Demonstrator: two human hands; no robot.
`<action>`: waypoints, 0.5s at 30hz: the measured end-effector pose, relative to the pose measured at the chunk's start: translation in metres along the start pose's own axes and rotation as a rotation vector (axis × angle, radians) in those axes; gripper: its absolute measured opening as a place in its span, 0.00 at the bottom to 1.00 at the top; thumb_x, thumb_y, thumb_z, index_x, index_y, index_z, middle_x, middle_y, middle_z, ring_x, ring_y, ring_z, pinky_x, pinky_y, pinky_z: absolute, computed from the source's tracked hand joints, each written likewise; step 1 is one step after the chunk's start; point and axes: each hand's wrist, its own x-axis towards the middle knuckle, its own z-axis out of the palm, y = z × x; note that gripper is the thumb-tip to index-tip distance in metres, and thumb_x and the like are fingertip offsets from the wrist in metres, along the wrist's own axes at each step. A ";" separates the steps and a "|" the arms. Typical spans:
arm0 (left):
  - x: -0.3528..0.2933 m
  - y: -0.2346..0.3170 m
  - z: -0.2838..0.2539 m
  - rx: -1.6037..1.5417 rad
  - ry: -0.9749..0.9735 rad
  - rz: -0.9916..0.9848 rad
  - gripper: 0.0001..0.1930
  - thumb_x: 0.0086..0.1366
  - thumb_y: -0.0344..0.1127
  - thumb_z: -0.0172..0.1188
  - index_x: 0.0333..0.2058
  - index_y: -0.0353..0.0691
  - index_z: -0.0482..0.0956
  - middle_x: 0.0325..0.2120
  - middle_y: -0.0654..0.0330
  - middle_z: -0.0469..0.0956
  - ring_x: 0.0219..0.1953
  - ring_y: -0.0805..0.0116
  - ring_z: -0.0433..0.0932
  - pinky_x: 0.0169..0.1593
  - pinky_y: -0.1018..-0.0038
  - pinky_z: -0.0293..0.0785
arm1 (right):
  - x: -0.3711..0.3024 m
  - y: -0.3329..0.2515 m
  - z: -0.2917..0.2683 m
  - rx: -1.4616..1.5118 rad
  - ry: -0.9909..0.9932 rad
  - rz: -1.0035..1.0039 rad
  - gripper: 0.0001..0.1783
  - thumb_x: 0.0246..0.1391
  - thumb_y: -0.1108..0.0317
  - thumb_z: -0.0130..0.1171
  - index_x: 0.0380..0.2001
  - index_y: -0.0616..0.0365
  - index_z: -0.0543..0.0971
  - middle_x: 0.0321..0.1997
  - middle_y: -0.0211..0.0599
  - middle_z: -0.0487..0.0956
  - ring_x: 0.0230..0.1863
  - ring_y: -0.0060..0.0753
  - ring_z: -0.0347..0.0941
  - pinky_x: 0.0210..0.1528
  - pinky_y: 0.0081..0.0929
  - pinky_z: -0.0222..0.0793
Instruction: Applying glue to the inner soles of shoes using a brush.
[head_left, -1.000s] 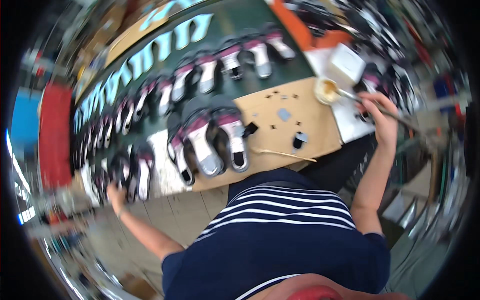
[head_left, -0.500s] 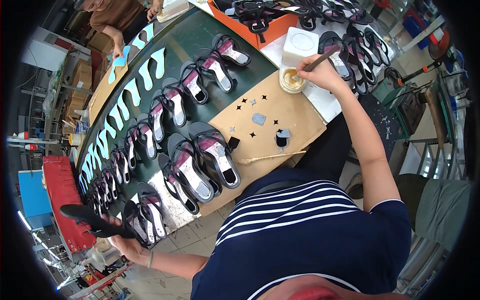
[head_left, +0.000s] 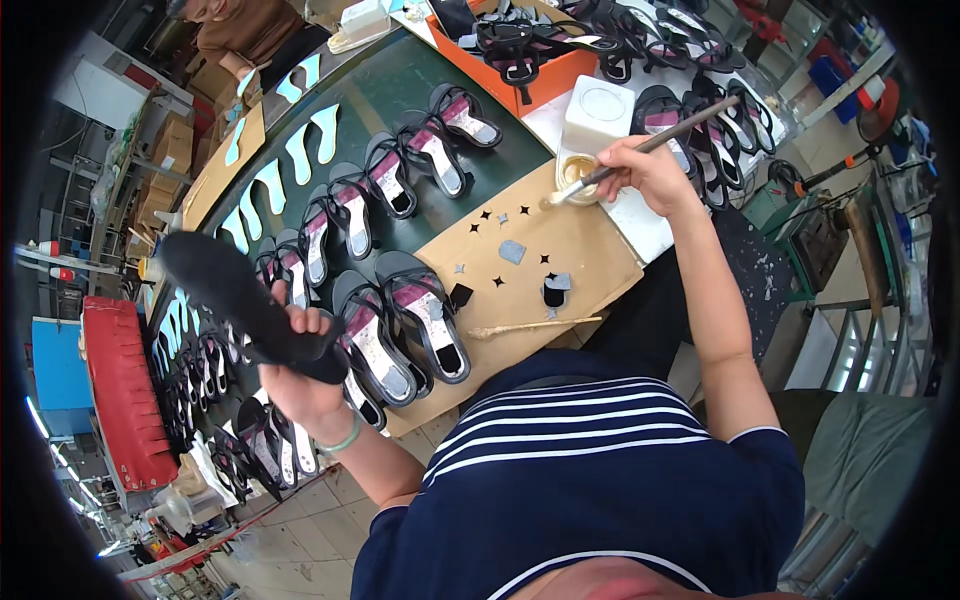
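Note:
My left hand is closed around a black sandal, lifted above the left part of the table with its dark underside showing. In my right hand is a long-handled brush, slanting down to the left. The brush's pale, coated tip is beside the near left rim of an open jar of cream-coloured paste; whether it touches the rim I cannot tell. Behind the jar stands a white square container. Black sandals with pink and white insoles stand to the right of my left hand.
A brown board carries small dark star-shaped pieces, grey scraps and a paste-crusted stick. Rows of sandals and pale blue-edged insoles line the green table. An orange box holds more sandals. Another person sits at the far left.
My left hand has raised the sandal and brought it right, closer to me. The brush has come out of the jar to its left rim, its handle now tilted more to the right.

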 end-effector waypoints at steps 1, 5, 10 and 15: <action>0.001 -0.007 0.005 -0.015 0.019 -0.046 0.32 0.66 0.39 0.48 0.61 0.21 0.55 0.32 0.58 0.65 0.35 0.67 0.61 0.43 0.72 0.60 | -0.004 -0.006 0.006 0.029 0.056 -0.113 0.08 0.53 0.70 0.61 0.28 0.66 0.80 0.23 0.38 0.80 0.22 0.26 0.78 0.21 0.23 0.73; 0.006 -0.028 0.013 -0.151 -0.068 -0.220 0.35 0.63 0.34 0.58 0.63 0.30 0.53 0.37 0.58 0.68 0.37 0.67 0.67 0.48 0.66 0.65 | -0.020 -0.003 -0.001 -0.175 0.252 -0.344 0.07 0.54 0.72 0.59 0.27 0.66 0.79 0.23 0.37 0.80 0.22 0.25 0.78 0.19 0.21 0.71; 0.009 -0.037 0.031 0.055 0.072 -0.256 0.19 0.64 0.33 0.54 0.53 0.33 0.70 0.52 0.41 0.72 0.29 0.65 0.77 0.29 0.74 0.73 | -0.070 0.044 -0.006 0.051 0.095 0.012 0.07 0.54 0.73 0.57 0.27 0.67 0.77 0.22 0.42 0.79 0.18 0.32 0.77 0.12 0.21 0.67; 0.018 -0.063 0.051 0.181 0.285 -0.213 0.23 0.70 0.50 0.41 0.53 0.39 0.68 0.54 0.30 0.67 0.19 0.68 0.69 0.23 0.76 0.66 | -0.082 -0.018 0.013 0.307 -0.052 -0.264 0.13 0.59 0.69 0.51 0.40 0.70 0.74 0.42 0.54 0.76 0.33 0.37 0.80 0.29 0.26 0.76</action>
